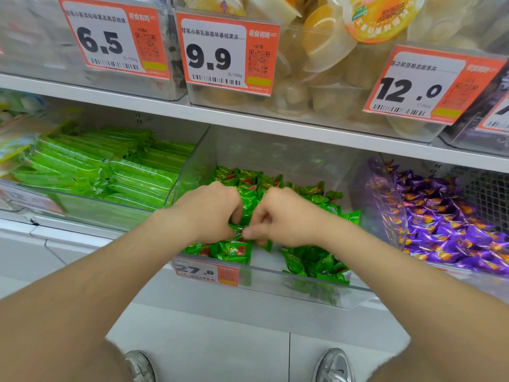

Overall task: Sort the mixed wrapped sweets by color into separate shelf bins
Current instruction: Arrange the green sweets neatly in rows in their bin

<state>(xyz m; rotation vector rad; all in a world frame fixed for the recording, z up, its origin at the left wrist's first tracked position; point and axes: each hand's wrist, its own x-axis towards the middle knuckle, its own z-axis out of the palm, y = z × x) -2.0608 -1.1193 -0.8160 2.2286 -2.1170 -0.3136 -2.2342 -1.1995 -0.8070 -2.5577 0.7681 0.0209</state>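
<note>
Hands meet over the clear plastic middle shelf bin [275,286]: the left hand [212,210] and right hand [283,216], fingers curled, pinch one green foil-wrapped sweet [237,232] between them above the heap of matching green sweets [316,263]; purple wrapped sweets [446,230] fill the neighbouring clear bin [385,210].

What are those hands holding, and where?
The left hand and right hand together pinch one green wrapped sweet by its opposite ends, over the middle bin.

Green sweets [316,263], red-marked, lie loosely heaped in the clear middle bin [264,282]. At its 3 o'clock, purple sweets [446,232] with orange marks fill the neighbouring bin [385,205], piled high.
</note>
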